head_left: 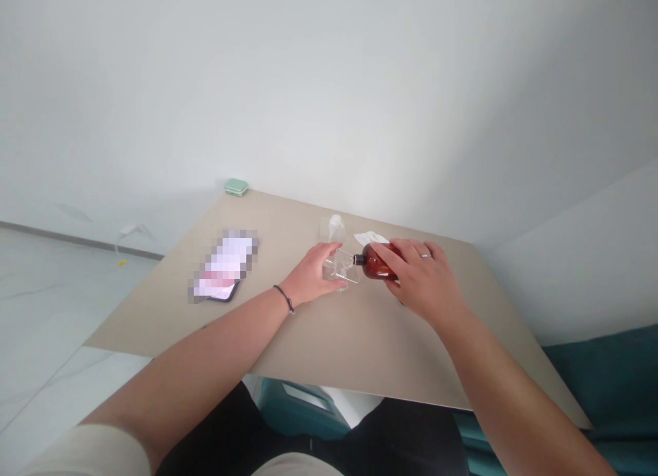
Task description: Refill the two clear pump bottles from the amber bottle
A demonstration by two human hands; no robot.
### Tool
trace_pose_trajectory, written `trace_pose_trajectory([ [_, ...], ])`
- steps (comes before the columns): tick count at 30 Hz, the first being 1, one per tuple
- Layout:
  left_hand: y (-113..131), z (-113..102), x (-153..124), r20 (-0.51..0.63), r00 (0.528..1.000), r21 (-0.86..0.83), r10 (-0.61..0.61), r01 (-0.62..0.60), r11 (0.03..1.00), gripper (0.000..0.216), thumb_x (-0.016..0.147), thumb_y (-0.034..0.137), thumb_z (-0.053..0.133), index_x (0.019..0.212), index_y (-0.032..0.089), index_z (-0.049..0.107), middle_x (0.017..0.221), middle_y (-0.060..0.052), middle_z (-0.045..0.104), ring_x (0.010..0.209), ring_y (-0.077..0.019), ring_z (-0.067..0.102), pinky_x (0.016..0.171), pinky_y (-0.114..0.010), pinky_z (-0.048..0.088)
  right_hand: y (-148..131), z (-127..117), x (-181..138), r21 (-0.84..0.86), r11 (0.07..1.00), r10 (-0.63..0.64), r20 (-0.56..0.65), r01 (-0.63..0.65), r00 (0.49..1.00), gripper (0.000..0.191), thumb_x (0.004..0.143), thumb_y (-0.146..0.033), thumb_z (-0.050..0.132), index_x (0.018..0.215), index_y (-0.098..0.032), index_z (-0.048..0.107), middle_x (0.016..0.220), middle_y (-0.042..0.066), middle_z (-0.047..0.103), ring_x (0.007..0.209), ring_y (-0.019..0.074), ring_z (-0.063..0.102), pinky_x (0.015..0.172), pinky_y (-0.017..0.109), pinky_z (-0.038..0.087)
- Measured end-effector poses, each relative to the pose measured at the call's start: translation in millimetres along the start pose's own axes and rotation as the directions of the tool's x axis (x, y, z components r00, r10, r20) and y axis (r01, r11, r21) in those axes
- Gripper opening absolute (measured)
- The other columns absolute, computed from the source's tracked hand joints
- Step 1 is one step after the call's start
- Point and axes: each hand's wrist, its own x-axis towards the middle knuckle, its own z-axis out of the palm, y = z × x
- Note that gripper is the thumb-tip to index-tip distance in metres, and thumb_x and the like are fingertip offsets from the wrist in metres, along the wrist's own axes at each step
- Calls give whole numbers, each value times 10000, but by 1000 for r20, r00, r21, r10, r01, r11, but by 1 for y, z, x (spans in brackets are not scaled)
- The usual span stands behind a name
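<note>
2 hands meet above 1 beige table (319,339). The left hand (310,274) grasps 1 clear container (340,265); the right hand (424,277) grips 1 brown bottle (378,262), tipped sideways with its neck at the container, though whether they touch I cannot tell. Just behind are 1 white-topped object (336,223) and 1 white sheet (369,238). Well to the left lie 1 phone (223,267) and 1 green case (236,187).

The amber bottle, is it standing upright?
No, the right hand holds the amber bottle tipped sideways, its neck toward the clear container in the left hand.
</note>
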Motion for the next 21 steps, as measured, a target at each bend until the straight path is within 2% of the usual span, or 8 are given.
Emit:
trace_pose_trajectory([
  [21,-2,1,0,2,1000,-8,12,-12,1000,807,729,353,853,1441,221,497,1406,-166,553,1324,-354,542,1144,-577,421,-1,-3,1,-11,1000,6,24,-6,1000,550,884,-227,613,1429,-273,554,1314,112,661,1134,309,588,1021,466,311],
])
